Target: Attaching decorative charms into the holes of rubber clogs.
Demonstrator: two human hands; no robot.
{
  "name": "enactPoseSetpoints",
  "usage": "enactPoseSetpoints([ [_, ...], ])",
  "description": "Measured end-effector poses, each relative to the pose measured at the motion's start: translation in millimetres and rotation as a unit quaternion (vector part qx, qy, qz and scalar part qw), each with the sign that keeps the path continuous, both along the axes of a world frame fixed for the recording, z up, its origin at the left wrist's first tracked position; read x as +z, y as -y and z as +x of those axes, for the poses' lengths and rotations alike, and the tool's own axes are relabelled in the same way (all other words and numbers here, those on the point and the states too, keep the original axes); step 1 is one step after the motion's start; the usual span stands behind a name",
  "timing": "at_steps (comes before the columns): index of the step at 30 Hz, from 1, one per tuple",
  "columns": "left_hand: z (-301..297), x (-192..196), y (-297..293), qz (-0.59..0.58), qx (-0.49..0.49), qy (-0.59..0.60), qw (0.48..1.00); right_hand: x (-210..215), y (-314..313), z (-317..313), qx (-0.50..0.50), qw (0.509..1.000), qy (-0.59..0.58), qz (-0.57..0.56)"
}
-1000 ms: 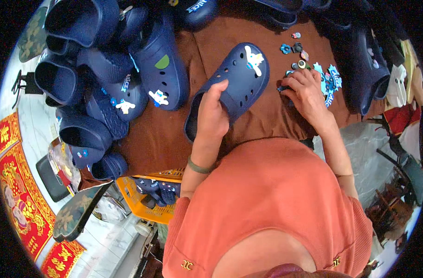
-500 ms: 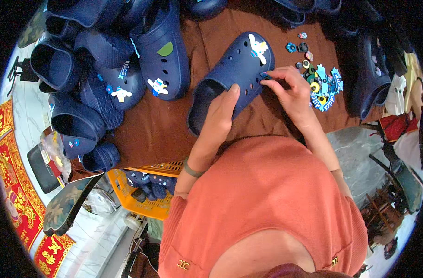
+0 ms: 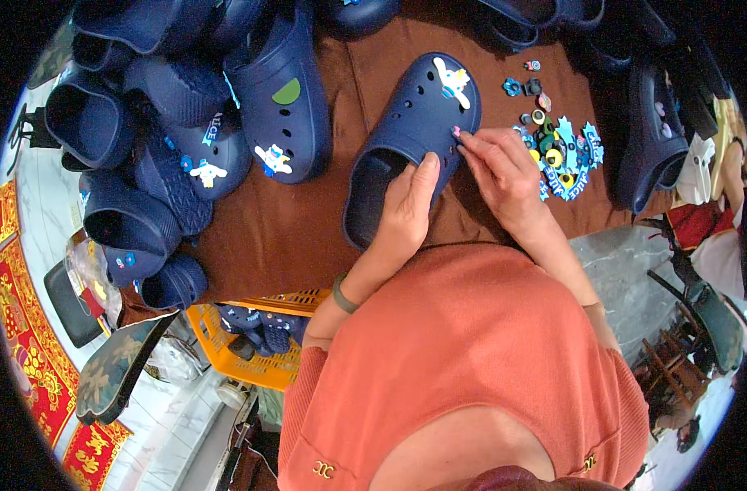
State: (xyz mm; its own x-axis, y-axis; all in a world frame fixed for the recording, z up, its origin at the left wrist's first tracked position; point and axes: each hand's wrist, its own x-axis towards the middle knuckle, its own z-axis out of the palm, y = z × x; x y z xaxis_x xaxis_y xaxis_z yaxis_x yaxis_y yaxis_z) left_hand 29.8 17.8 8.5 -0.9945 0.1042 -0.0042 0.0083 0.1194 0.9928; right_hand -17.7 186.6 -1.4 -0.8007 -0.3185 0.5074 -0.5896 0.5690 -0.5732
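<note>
A dark blue clog lies tilted on the brown cloth, its toe away from me. A white cartoon-character charm sits on its toe. My left hand grips the near right side of the clog, thumb over the rim of the opening. Beside the vent holes on the right side, the fingers of my right hand are pinched together on a small charm. A pink bit of it shows at the fingertips; the rest is hidden.
Right of the clog lies a pile of loose charms, with several small ones above it. Other blue clogs crowd the left and far edges, and one clog stands at right. An orange basket holding clogs stands below the table edge.
My right fingers have closed in against the clog's side, and a pink bit now shows there. The clog has shifted slightly right, my left hand with it.
</note>
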Motion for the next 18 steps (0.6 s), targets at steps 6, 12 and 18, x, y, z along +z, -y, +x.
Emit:
enactPoseSetpoints([
  [6,-5.7,9.1,-6.4,0.106,0.031,0.146,0.983,6.7,-1.7,9.1,0.011,0.999,0.022,0.043],
  [12,-8.4,9.3,4.0,0.027,-0.030,0.199,0.979,5.6,-8.7,7.5,0.038,0.995,0.079,0.041],
  [18,-5.3,1.8,-9.3,0.100,0.053,0.105,0.988,10.4,-10.6,0.9,0.086,0.988,0.063,0.113],
])
